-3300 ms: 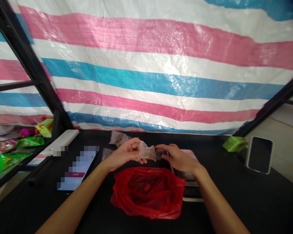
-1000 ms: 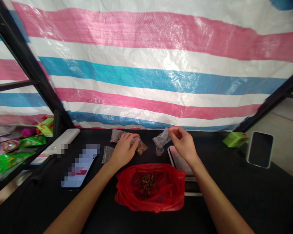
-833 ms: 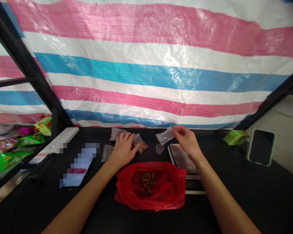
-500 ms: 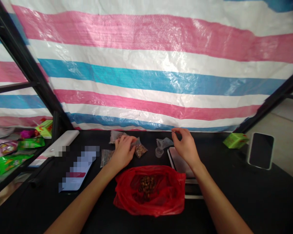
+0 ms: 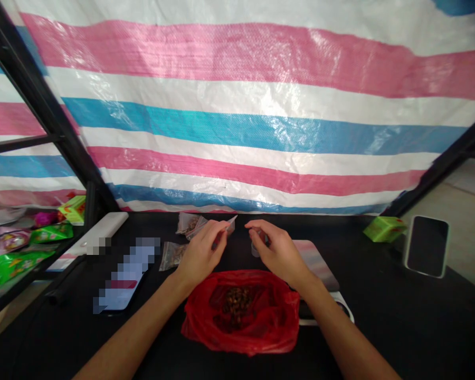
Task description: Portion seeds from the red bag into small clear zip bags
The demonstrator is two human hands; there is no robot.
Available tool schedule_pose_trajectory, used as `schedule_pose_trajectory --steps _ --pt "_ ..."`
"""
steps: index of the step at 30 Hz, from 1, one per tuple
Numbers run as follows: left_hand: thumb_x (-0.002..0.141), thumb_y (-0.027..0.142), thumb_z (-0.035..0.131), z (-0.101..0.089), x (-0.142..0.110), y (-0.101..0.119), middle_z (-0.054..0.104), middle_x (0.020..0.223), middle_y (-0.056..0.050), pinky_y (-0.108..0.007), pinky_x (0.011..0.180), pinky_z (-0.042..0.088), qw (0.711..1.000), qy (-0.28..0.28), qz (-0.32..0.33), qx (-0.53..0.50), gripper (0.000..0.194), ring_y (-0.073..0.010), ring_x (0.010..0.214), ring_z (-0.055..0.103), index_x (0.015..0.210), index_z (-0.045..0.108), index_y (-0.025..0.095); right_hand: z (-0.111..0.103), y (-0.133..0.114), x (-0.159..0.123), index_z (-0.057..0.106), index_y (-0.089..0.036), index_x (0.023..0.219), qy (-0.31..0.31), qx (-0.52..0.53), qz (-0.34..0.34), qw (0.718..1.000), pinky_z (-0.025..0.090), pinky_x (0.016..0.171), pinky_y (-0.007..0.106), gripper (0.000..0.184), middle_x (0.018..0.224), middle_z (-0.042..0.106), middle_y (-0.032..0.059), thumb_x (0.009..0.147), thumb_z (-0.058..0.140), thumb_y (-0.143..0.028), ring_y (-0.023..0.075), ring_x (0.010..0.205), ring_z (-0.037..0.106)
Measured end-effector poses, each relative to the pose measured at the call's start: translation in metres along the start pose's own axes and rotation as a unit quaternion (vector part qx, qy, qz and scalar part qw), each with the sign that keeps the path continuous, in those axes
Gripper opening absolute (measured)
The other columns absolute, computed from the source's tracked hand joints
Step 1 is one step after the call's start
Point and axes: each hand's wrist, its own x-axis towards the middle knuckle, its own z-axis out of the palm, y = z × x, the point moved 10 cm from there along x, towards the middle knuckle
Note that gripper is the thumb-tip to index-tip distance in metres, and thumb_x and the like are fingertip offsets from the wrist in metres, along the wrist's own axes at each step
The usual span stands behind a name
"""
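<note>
Head cam: L hand [image 5: 203, 250] beyond red bag [image 5: 198, 330], slightly to its left; thumb + fingers pinched on edge of small clear bag [image 5: 231, 225], contents unclear. R hand [image 5: 279, 248] beyond red bag's right half, fingers curled, narrow gap thumb to fingertips; can't tell if holding anything. Small clear cup [image 5: 255, 251] partly hidden behind it, contact unclear.

Red bag open on black table [image 5: 396, 332], brown bits [image 5: 237, 300] inside. Rel. to red bag: two filled clear bags, one [image 5: 174, 255] beyond & left, other [image 5: 189, 224] farther back; lit phone [image 5: 126, 287] left; flat device w/ silver top [image 5: 316, 261] just right, partly under R arm; green box [image 5: 385, 229] and dark-screen phone [image 5: 427, 246] well off right. Snack packets [image 5: 24, 258] on shelf far left. Striped sheet [image 5: 237, 121] behind all.

Vs 0.5 s ago: R hand shifted L, off silver top, closer to L hand; L hand, then low over bags, now has one pinched up. Red bag + bits approx. same.
</note>
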Motion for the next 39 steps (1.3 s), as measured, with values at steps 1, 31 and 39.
schedule_pose_trajectory --steps 1,31,39 --pt "0.101 0.017 0.052 0.003 -0.001 0.008 0.065 0.104 -0.004 -0.028 0.083 0.052 1.000 -0.008 0.015 -0.014 0.025 -0.0157 0.093 0.065 0.124 0.058 0.024 0.009 -0.001 -0.002 0.070 -0.025 0.110 -0.030 -0.001 0.013 0.999 0.047 0.073 0.029 0.022 0.096 0.075 0.0026 0.104 0.051 -0.032 0.0188 0.080 0.067" --pt "0.091 0.055 0.065 0.062 -0.021 -0.032 0.056 0.067 0.003 -0.023 0.058 0.037 0.860 -0.224 -0.267 -0.373 0.041 -0.0096 0.058 0.049 0.082 0.059 0.015 0.050 0.000 -0.012 0.073 -0.020 0.079 -0.128 0.151 0.071 0.978 0.049 0.074 0.026 0.020 0.081 0.075 0.0010 0.096 0.061 -0.023 0.0163 0.078 0.068" --pt "0.094 0.045 0.059 0.064 -0.023 -0.037 0.051 0.061 0.005 -0.023 0.054 0.032 0.867 -0.232 -0.279 -0.341 0.033 -0.0092 0.054 0.045 0.079 0.058 0.016 0.043 -0.010 -0.010 0.074 -0.021 0.077 -0.119 0.076 0.052 0.989 0.042 0.067 0.026 0.023 0.080 0.071 -0.0001 0.094 0.059 -0.018 0.0147 0.073 0.061"
